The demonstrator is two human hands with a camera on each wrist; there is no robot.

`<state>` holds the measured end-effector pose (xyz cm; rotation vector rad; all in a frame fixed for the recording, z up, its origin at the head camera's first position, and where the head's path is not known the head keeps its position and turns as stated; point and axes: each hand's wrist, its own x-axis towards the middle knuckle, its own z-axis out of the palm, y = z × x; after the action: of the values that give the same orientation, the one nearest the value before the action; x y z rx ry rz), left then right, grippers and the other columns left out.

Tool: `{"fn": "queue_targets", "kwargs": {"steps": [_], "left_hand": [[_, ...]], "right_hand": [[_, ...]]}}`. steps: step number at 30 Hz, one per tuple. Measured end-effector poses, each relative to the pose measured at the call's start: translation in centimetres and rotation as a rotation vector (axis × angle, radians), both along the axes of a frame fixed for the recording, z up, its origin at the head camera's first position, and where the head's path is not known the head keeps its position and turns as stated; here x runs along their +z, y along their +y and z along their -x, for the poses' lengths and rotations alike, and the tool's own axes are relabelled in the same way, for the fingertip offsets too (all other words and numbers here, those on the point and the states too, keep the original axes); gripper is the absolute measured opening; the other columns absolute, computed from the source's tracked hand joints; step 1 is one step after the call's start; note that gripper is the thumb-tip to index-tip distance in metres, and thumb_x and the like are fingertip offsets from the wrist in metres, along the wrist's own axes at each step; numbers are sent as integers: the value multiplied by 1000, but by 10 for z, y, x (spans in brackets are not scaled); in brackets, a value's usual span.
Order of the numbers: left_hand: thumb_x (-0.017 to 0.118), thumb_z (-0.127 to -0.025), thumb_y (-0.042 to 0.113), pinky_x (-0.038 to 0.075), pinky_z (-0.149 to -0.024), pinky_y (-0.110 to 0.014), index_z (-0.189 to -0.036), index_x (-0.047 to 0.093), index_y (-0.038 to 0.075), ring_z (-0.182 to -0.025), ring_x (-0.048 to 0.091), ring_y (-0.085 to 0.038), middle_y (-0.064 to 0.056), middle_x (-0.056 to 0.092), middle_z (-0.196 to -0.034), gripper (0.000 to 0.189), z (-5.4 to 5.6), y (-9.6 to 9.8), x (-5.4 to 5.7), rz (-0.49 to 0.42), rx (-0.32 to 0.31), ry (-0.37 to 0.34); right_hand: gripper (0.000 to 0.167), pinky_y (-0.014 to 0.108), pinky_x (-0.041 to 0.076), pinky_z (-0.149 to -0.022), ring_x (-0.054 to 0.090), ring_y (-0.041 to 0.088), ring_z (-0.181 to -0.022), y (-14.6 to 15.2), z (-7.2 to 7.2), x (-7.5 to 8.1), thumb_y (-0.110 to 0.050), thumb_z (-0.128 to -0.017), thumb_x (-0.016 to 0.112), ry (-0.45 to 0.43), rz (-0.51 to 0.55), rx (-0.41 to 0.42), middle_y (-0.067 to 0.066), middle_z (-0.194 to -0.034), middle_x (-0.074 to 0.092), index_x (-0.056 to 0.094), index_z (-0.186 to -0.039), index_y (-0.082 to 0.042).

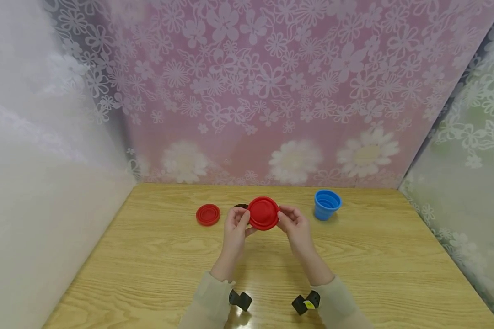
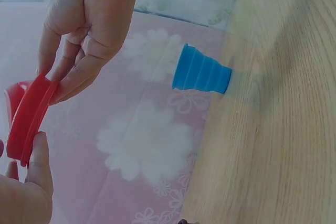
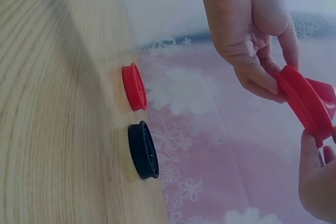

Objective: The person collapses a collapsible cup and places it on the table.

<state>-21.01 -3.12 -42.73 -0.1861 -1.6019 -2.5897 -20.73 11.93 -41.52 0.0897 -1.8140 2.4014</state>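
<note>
Both hands hold a red collapsible cup (image 1: pixel 263 213) above the table, one at each side of its rim. My left hand (image 1: pixel 235 230) pinches the left edge between thumb and fingers. On the opposite edge, my right hand (image 1: pixel 298 230) pinches the same way. Seen from the side in the left wrist view, the red cup (image 2: pixel 31 116) is mostly flat, with a part bulging from its upper face. A flattened red collapsible cup (image 1: pixel 207 214) lies left of the hands. Behind the left hand is a flattened black one (image 3: pixel 143 150), mostly hidden in the head view.
An expanded blue collapsible cup (image 1: pixel 327 204) stands upright at the back right of the wooden table (image 1: pixel 148 260). Flowered pink cloth (image 1: pixel 247 114) hangs behind the table, with pale panels at both sides. Each sleeve carries a small black device (image 1: pixel 240 300).
</note>
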Motion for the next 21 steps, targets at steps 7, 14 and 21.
{"fn": "queue_targets", "kwargs": {"steps": [7,14,21], "left_hand": [[53,-88,7,52,-60,-29,-78,49,4,-79,57,-14,-8,54,-95,12,1,-2,-1,63,-50,-4],[54,-86,1,52,-60,-32,-73,48,4,-73,59,-13,-6,55,-90,15,0,0,1,89,-101,-17],[55,-87,5,52,-64,-35,-105,40,2,-80,57,-15,-8,51,-95,24,-4,1,2,75,-139,31]], "right_hand": [[16,29,51,-72,57,14,-77,3,3,3,-1,-88,52,-10,32,-42,7,-89,56,50,-101,8],[13,24,51,-67,54,13,-73,3,3,7,-3,-89,50,-39,32,-57,7,-87,56,52,-97,7],[24,27,51,-69,57,16,-80,5,2,6,-6,-90,50,39,69,11,7,-91,58,50,-104,13]]}}
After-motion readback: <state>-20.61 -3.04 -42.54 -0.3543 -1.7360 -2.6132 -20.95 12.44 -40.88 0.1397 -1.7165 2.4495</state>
